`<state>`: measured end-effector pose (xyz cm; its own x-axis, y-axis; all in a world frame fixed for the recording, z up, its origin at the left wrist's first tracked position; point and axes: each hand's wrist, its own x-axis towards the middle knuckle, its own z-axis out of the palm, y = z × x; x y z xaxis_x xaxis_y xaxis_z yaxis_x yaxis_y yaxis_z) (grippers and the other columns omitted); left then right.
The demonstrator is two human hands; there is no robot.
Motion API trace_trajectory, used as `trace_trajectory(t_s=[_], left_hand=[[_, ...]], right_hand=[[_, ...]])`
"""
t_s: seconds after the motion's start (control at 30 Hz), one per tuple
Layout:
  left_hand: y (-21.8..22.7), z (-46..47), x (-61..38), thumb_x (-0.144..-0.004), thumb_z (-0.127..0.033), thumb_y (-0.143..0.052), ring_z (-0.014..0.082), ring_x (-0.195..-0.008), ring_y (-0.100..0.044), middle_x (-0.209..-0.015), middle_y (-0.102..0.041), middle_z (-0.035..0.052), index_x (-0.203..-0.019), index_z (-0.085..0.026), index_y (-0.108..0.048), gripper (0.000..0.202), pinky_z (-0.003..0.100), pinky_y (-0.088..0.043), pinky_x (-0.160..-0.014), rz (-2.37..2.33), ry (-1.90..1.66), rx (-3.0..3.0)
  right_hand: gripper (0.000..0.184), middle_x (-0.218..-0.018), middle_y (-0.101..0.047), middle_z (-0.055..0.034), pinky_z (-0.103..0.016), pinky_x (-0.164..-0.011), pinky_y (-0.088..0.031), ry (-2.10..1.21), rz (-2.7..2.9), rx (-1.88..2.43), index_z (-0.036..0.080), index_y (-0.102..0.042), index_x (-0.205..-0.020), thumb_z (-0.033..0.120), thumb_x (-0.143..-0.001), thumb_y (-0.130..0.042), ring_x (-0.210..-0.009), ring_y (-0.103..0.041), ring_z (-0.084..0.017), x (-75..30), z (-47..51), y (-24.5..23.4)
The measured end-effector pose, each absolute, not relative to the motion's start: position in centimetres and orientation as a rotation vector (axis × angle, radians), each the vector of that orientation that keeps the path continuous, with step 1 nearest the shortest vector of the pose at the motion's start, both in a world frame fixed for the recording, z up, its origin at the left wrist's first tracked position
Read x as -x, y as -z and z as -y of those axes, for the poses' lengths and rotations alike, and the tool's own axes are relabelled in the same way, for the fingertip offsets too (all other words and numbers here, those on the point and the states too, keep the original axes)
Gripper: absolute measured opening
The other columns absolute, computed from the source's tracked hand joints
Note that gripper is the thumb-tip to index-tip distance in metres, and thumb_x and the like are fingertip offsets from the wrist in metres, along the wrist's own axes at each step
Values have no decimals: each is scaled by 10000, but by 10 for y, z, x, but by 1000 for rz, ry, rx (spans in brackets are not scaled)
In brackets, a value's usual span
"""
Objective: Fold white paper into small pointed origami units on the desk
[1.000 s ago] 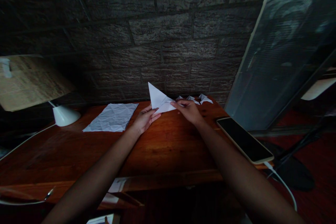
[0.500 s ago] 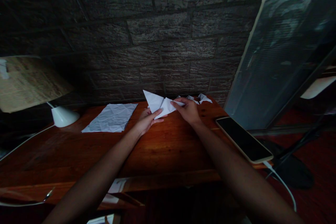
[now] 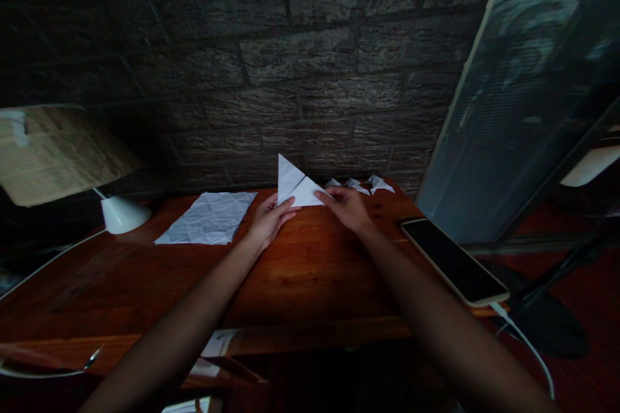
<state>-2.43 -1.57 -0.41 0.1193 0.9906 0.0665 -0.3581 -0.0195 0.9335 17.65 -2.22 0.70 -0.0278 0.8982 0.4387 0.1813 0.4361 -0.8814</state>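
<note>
- Pinching the L edge of a folded white paper (image 3: 292,186): L hand (image 3: 268,218), thumb on the near face, other fingers behind/below.
- R hand (image 3: 349,208) pinches same paper's lower R corner, thumb on near face; rest of R fingers bent, partly hidden.
- Paper is btwn both hands, over the far side of the wooden desk (image 3: 310,271), nr the wall; tall pt up at L, dark diagonal line across face. Can't tell if its bottom touches desk.
- Just past R hand, nr desk's back edge: small folded paper pcs (image 3: 380,184), approx 3 in a row, one partly behind the hand.
- L of L hand: creased white paper (image 3: 206,218), flat on desk.
- Far L: lamp w/ white base (image 3: 124,215) & tan shade (image 3: 58,155).
- R side: phone (image 3: 455,262), dark screen, face up at desk edge, white cable (image 3: 530,343) plugged in.
- Bkgd: dark block wall (image 3: 320,55); greyish panel (image 3: 484,110) at R.
</note>
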Motion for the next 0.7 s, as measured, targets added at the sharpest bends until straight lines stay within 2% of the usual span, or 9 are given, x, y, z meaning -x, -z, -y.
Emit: trace_trajectory(t_s=[0.17, 0.33, 0.53, 0.7], left_hand=[[3, 14, 25, -569, -320, -892, 87, -699, -643, -744, -671, -28, -796, -167, -655, 363, 179, -490, -642, -877, -1448, -972], [4, 13, 25, -554, -331, -896, 85, -663, -615, -673, -634, -30, -714, -151, -619, 367, 187, -490, -631, -893, -1479, -977], [3, 11, 27, -504, -291, -920, 65, -621, -597, -645, -621, -47, -661, -151, -572, 407, 221, -531, -726, -872, -1523, -815], [4, 10, 28, -561, -272, -907, 79, -655, -628, -704, -641, -43, -716, -168, -560, 394, 273, -547, -821, -852, -1512, -790]], right_hand=[[438, -571, -556, 24, -250, -560, -341, -808, 1725, 1040, 195, -674, -611, 605, -765, -655, -592, -481, -131, -175, 20, 3], [379, -674, -646, 13, -253, -595, -384, -904, 1731, 1005, 194, -729, -715, 573, -710, -721, -631, -537, -137, -176, 19, 5], [361, -616, -633, 8, -246, -584, -386, -918, 1761, 1027, 177, -715, -650, 529, -730, -721, -600, -528, -127, -175, 21, 4], [357, -636, -661, 1, -244, -598, -403, -845, 1796, 1020, 168, -719, -660, 502, -780, -683, -619, -558, -132, -174, 20, 5]])
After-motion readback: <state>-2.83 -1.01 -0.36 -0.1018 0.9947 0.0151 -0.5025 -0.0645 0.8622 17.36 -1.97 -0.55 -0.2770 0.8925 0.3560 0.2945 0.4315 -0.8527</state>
